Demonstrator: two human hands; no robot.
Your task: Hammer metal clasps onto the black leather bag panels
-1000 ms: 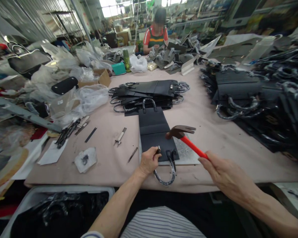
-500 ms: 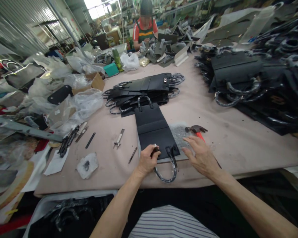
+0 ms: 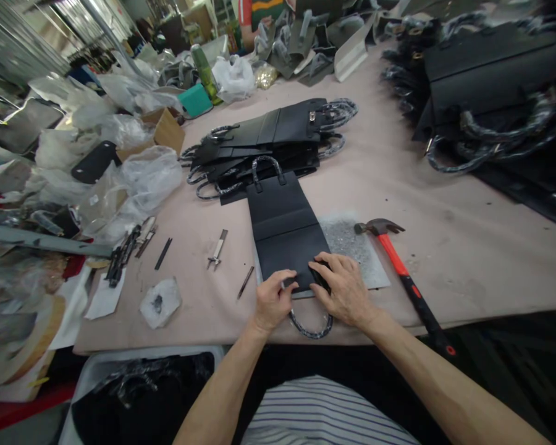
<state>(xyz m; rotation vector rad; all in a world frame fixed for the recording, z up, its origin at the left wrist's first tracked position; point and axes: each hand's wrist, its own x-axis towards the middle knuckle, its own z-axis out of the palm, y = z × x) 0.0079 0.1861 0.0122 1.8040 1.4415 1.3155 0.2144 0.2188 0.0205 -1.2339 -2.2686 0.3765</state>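
Observation:
A black bag panel [image 3: 287,228] lies on a pale slab [image 3: 352,247], its fold running across the middle. At its far end stands a film-wrapped handle [image 3: 267,162]. The near handle [image 3: 311,332] loops over toward the table edge. My left hand [image 3: 273,300] has thumb and fingers curled round this handle's left end. On its right end my right hand [image 3: 340,287] is closed, fingertips pressing against the panel. The handle ends are mostly covered by my fingers. A claw hammer [image 3: 396,259] with a red and black grip lies right of the slab.
Stacked black bag panels [image 3: 269,136] lie behind. More black bags [image 3: 491,80] are heaped at the right. Left are a caliper-like tool [image 3: 217,250], a thin dark tool [image 3: 245,283] and plastic bags [image 3: 151,176]. A bin [image 3: 74,402] stands below the edge. Another person's arm [image 3: 245,28] shows at the back.
My right hand has moved left from beside the hammer onto the near handle's right end. The hammer now shows whole. My left hand stays at the left end. The view has tilted down.

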